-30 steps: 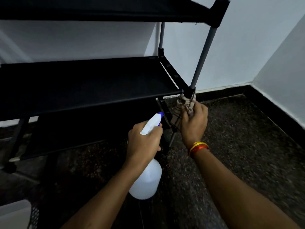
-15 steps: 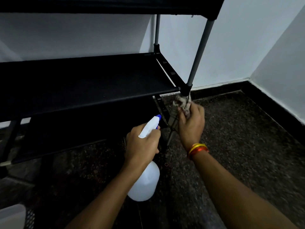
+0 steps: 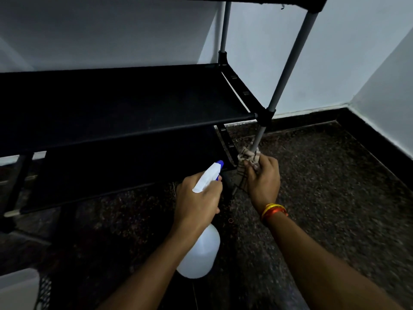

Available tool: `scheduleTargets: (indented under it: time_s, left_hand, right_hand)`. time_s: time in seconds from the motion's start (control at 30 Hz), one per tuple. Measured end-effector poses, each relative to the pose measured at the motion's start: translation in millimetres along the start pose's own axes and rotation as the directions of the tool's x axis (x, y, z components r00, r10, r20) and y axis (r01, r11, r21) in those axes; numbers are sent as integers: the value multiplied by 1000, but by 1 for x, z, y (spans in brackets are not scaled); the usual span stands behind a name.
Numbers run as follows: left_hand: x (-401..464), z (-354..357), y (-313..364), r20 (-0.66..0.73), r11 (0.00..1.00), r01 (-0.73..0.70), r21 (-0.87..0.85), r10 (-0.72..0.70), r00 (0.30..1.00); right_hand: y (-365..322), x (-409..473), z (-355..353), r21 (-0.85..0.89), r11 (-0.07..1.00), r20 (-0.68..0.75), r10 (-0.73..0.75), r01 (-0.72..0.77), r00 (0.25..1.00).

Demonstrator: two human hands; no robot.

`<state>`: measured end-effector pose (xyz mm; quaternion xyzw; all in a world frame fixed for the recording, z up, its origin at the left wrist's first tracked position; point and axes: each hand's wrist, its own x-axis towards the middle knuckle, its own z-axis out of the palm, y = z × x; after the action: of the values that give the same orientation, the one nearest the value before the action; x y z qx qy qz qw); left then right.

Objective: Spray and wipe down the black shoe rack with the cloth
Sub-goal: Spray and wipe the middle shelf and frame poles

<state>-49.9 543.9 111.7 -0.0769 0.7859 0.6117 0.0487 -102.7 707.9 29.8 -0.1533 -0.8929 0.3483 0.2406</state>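
The black shoe rack point(image 3: 125, 104) fills the left and centre, with fabric shelves and grey metal poles. My right hand point(image 3: 263, 180) grips a checked cloth point(image 3: 248, 158) wrapped around the front right pole point(image 3: 258, 139), just below the middle shelf's corner joint. My left hand point(image 3: 197, 202) holds a white spray bottle point(image 3: 199, 253) by its neck, and the blue nozzle tip points up toward the lower shelf. The bottle hangs above the floor.
The dark speckled floor point(image 3: 324, 186) spreads to the right, edged by a black skirting and white walls point(image 3: 335, 63) meeting in a corner. A pale container point(image 3: 17, 289) and black mesh sit at the bottom left.
My right hand has slid the cloth down the front pole, from the corner joint to lower on the pole. The view has shifted closer and slightly down. The bottle stays in my left hand.
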Motion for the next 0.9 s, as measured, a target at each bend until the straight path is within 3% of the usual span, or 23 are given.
scheduleTargets:
  time_s: [0.2,0.37,0.6,0.83,0.9]
  left_hand:
    - [0,-3,4,-2,998,-32,-52,32,999]
    - [-4,-7,9,-11,998,-30,-48,30,999]
    - [-15,-12,-1,-17,1000,2,-15,-2,1000]
    - [-25,-21,-7,-33,1000,25,-18,-26,999]
    - [-30,-29,-10,-54,999,33,-23,-34,998]
  right_hand:
    - [-49,30,-32,131,987,-241,-60,94,969]
    - [-35,16,-20,86,993,-151,-66,79,986]
    - [-10,-7,-1,-92,990,70,110,-104,991]
    - [-41,5,-17,67,995,-132,84,-76,988]
    - [-44,5,-15,65,993,-121,106,-99,987]
